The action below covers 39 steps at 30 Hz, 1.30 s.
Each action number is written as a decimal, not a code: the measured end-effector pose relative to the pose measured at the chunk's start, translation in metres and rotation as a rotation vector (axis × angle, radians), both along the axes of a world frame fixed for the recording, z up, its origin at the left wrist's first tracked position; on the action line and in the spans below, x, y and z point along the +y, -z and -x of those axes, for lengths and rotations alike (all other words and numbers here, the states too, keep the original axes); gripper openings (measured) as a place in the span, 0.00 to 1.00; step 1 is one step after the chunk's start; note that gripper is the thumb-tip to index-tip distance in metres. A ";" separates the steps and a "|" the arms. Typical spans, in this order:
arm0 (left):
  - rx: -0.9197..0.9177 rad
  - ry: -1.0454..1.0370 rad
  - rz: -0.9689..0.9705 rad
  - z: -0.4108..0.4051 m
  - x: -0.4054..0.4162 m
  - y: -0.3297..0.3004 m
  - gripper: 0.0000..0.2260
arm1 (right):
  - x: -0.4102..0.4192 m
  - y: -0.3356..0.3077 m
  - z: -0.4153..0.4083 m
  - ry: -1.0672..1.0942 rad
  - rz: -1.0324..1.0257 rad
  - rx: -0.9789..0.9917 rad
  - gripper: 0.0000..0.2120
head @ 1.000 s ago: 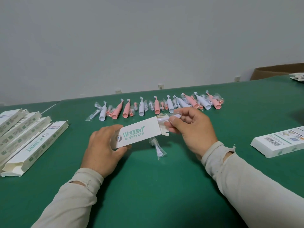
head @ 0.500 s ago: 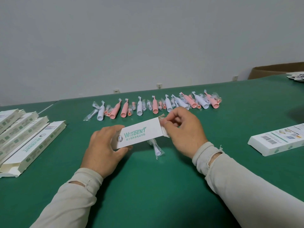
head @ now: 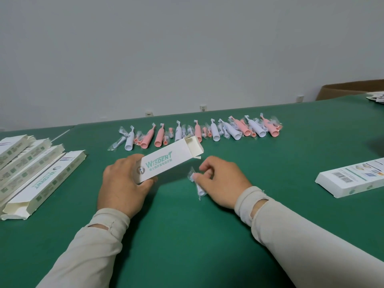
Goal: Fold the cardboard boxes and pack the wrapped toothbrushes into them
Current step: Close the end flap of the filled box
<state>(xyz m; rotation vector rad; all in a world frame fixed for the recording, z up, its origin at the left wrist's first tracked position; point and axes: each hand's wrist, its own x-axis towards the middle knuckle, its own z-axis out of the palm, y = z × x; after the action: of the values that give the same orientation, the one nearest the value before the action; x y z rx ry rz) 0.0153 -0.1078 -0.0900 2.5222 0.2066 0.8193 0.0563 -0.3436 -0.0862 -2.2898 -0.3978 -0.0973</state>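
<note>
The left hand grips the white box (far end open), while the right hand pinches a wrapped brush head just beside it.

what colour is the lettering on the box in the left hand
Teal-green lettering on the white box, in the head view.

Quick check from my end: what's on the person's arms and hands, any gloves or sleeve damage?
No gloves: both the left hand and right hand are bare. Both arms wear long, light beige sleeves, left sleeve and right sleeve, with gathered cuffs. Each sleeve has a slit near the cuff. No rings or watch show.
</note>
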 end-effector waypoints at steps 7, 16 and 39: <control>0.024 -0.004 0.015 0.002 0.000 0.000 0.23 | -0.003 -0.028 0.004 -0.058 0.645 -0.045 0.20; 0.004 0.034 0.008 0.001 0.001 0.002 0.23 | -0.040 -0.032 -0.006 0.081 -0.207 -0.046 0.07; -0.039 0.239 -0.051 0.005 -0.007 0.000 0.25 | -0.012 -0.021 0.006 0.072 -0.875 -0.040 0.12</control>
<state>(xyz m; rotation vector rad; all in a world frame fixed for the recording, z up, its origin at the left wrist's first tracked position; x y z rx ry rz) 0.0105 -0.1147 -0.0898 2.5125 -0.1281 0.7853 0.0505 -0.3553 -0.0651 -1.4373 -0.2238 -0.2917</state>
